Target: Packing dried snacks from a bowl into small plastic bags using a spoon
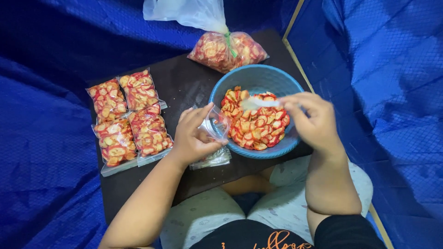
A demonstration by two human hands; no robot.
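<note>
While pinched together, fingers (pixel 295 102) of right hand (pixel 314 121) closed on a small white spoon (pixel 258 103), held level over a blue bowl (pixel 258 76). Spoon tip just above a heap of red-and-yellow chips (pixel 254 124) filling the near half of that bowl. Fingers (pixel 203 115) of left hand (pixel 194 138) curled around a small clear bag (pixel 217 123), thumb and forefinger pinching its mouth open, bag touching the bowl's left rim. Under that hand, a thin stack of empty clear bags (pixel 214 159) lying flat on the dark worktop (pixel 180 83).

Further left on the worktop, four filled packets (pixel 127 115) of the same chips, sealed, laid flat in two rows of two, edges touching or overlapping. Beyond the bowl, at the far edge, a large clear plastic sack (pixel 226 48) of chips, tied shut with a green band, loose top flopped toward the far left.

Nearer the camera, both bare forearms reaching in from below, right one with a black sleeve edge at the elbow. Below the worktop, knees in pale patterned cloth, black shirt with orange print at the bottom edge. All around, blue tarpaulin (pixel 392 92) as walls and backdrop, with a pale wooden strip (pixel 295 50) running along the worktop's right side.
</note>
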